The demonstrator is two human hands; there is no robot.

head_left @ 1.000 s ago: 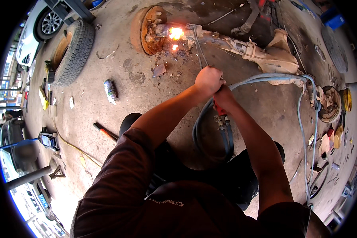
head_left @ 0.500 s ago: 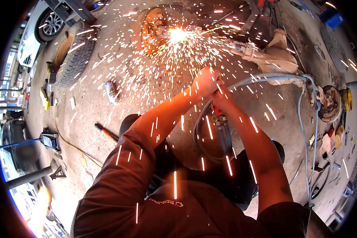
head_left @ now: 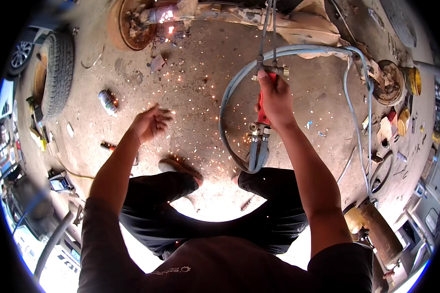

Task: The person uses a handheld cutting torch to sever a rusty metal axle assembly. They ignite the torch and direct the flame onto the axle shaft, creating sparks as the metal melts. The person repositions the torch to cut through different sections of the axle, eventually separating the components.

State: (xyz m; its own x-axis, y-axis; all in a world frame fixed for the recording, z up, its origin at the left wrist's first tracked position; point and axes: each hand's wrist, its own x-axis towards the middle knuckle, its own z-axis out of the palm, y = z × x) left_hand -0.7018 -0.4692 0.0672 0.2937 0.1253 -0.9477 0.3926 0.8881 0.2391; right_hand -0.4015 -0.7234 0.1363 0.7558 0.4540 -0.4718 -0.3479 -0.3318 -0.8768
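In my right hand [head_left: 278,102] is a cutting torch [head_left: 262,111], its fingers wrapped round the red handle. The torch's metal tubes point away from me toward the far edge. Grey-blue hoses [head_left: 225,105] leave its near end and loop over the floor to the right. My left hand [head_left: 150,126] hangs over the floor with fingers apart and loosely bent, holding nothing. Beyond both hands lies a rusty vehicle axle [head_left: 220,15]. Near the round, rusty hub [head_left: 134,29] at its left end, a small spot glows, and sparks lie scattered below it.
A can [head_left: 107,102] lies left of my left hand, with a treaded tyre [head_left: 58,75] beyond it. A small metal piece [head_left: 157,63] lies near the axle. To the right are a yellow ring-shaped part [head_left: 414,81], assorted parts and a rusty cylinder [head_left: 380,234].
The large spark burst has died to a faint glow and scattered embers. My hands have separated: the left came back to the left, the right holds the torch. The view has shifted.
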